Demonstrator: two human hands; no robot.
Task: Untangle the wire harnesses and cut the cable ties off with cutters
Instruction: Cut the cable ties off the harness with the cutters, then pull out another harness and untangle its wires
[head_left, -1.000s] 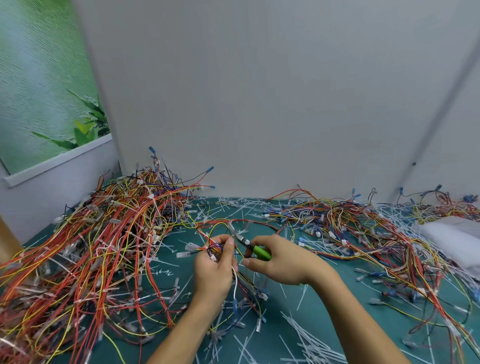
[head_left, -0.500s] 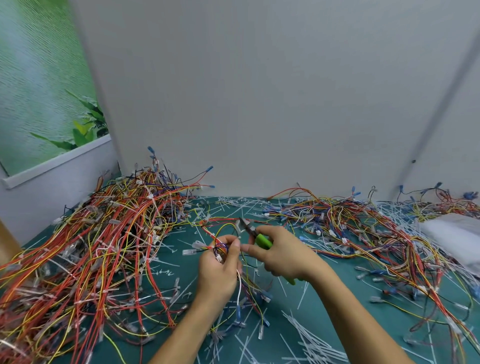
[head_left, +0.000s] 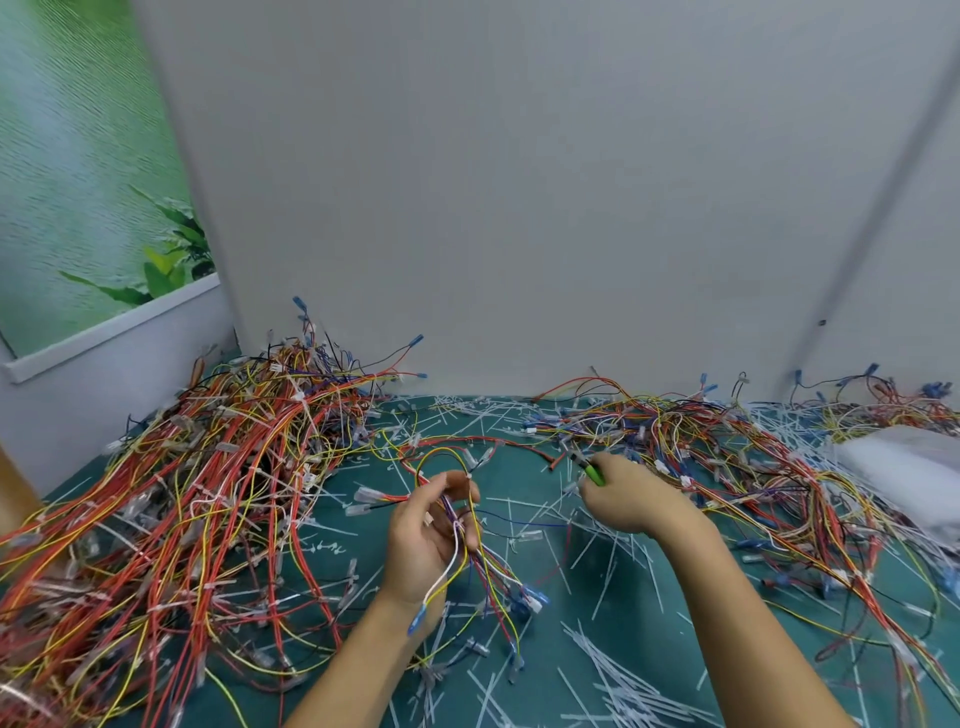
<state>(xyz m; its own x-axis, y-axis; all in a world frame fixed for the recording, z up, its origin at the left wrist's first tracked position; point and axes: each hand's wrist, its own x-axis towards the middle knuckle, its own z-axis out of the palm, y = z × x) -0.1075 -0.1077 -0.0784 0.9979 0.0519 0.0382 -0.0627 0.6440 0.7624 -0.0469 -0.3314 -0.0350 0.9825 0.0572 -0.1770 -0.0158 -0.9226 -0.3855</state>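
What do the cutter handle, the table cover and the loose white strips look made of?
Cutters: green handle, probably plastic or rubber sleeve, slightly glossy; dark tip looks metal. Table cover: matte teal, possibly a rubber or vinyl mat. White strips: thin translucent plastic, likely cut cable ties.

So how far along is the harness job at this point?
Partly done, I'd judge. Done: cut cable ties litter the mat, and loose wires spread on the right. In hand: the left hand grips one small harness; the right hand holds the green cutters apart from it. To do: the big left pile, with white ties on its bundles.
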